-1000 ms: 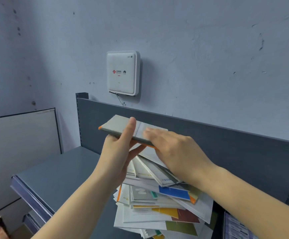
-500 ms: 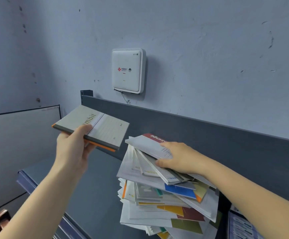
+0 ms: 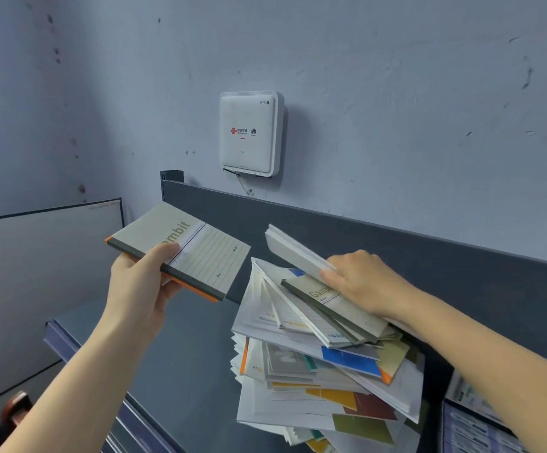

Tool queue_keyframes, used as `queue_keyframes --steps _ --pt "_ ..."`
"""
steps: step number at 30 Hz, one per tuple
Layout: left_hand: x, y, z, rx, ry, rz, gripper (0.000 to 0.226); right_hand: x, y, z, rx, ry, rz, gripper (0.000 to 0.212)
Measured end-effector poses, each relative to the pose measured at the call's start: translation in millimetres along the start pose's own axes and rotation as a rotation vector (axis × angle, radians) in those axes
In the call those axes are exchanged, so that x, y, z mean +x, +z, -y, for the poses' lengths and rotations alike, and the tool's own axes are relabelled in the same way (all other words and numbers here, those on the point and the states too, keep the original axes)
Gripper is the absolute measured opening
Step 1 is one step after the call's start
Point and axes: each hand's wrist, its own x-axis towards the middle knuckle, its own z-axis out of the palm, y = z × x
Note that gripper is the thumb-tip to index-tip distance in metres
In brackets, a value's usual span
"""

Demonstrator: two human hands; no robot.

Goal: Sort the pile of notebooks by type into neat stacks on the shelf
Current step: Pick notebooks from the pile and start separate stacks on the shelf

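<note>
Left hand (image 3: 141, 284) round notebook (image 3: 187, 250) above shelf (image 3: 187, 361)

The left grip (image 3: 141, 282) holds a grey-beige Gambit notebook (image 3: 200, 253) with an orange lower edge. The thumb lies on the cover, and the notebook is clear of the grey shelf (image 3: 183, 371). The right grip (image 3: 366, 282) holds one end of a white notebook (image 3: 293, 253), which is tilted up off the pile of notebooks (image 3: 298, 380). A second Gambit notebook (image 3: 327, 305) lies on top of the pile, partly under the right grip. The pile stands against the back panel (image 3: 429, 273). A white Wi-Fi router (image 3: 249, 134) is mounted on the wall above.
</note>
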Motion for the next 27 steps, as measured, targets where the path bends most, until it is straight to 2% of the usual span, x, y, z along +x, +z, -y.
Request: queue_keyframes --steps 7,17,20,27 --pt "-4 16 -1 0.021 0.013 0.059 0.017 -4 -14 -32 0.284 0.081 -0.235 0.039" --pt "-12 33 -3 0.024 -0.012 0.171 0.015 -39 -49 -33 0.219 0.017 -0.683 0.038" --pt "-16 36 -1 0.021 -0.032 0.234 0.018 -60 -61 -31 0.181 0.010 -0.835 0.047" --pt "-39 61 10 0.080 -0.087 0.458 0.020 -114 -73 -46 0.098 0.143 -0.951 0.045"
